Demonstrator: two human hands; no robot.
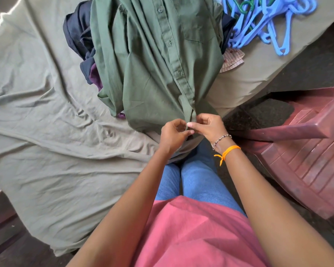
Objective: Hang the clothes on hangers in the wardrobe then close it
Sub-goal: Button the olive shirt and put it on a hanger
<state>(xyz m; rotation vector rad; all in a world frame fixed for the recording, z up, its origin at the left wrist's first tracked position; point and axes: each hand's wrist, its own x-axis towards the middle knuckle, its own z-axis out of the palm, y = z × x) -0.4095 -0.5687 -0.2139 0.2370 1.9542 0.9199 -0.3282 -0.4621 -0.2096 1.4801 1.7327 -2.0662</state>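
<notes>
A green button-up shirt (154,60) lies spread down the middle of the frame on a bed covered with a wrinkled grey-green sheet (46,132), its buttoned placket running from the upper centre down toward the person's hands. At the shirt's lower hem, just below centre, both hands meet: the left hand (172,136) has its fingers curled and pinches the fabric edge beside the placket, and the right hand (208,126) pinches the same strip from the other side, thumb pressed forward against it. The right wrist carries a beaded bracelet (221,140) and an orange thread (228,151). Under the shirt, at the upper left of centre, dark navy and purple clothes (81,35) sit in a heap, and a pale striped piece (232,61) pokes out at its right edge. A tangle of blue plastic hangers (268,22), with a green one among them, lies in the upper right on the sheet. A reddish-brown plastic chair (307,151) fills the right side.
</notes>
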